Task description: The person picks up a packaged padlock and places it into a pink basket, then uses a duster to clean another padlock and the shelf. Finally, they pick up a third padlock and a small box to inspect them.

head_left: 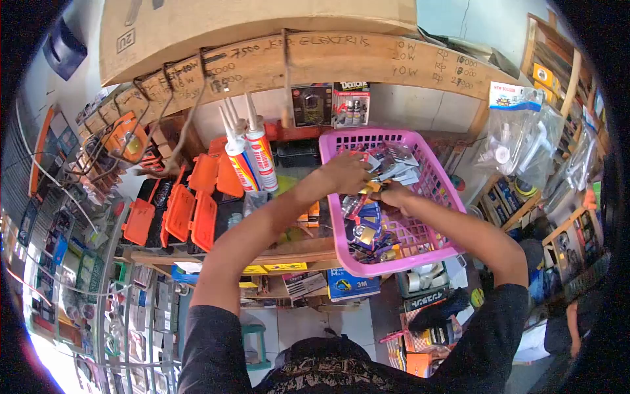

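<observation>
Head view, and from where I stand the person has both forearms stretched over a pink plastic basket [367, 268]. It sits at the front of the bench [295, 251], its near rim appearing to reach past the wooden edge. The left hand [349, 172] is over the upper part of the basket, fingers bent down among silver-grey packets [407, 175]. The right hand [396, 195] is inside, close beside it, with a small yellow item [373, 187] between the two. I can't tell whether either hand is clamped on that item or merely touching it; the fingertips are lost among the packets. Blue packets [371, 217] lie loose and overlapping nearer the person, inside the basket.

What would worry me is that near rim. If the base is poorly supported, which I can't see from here, a wrist leaning on the side could tip the basket and spill the packets over the tape box [354, 285] below. The packets look slick and jumbled, so pulling one out quickly could drag its neighbours along or snag a corner in the lattice. The left forearm also passes close to the upright sealant tubes [261, 157]; a careless swing of the elbow might knock them into the orange cases [178, 211] standing open beside them.
</observation>
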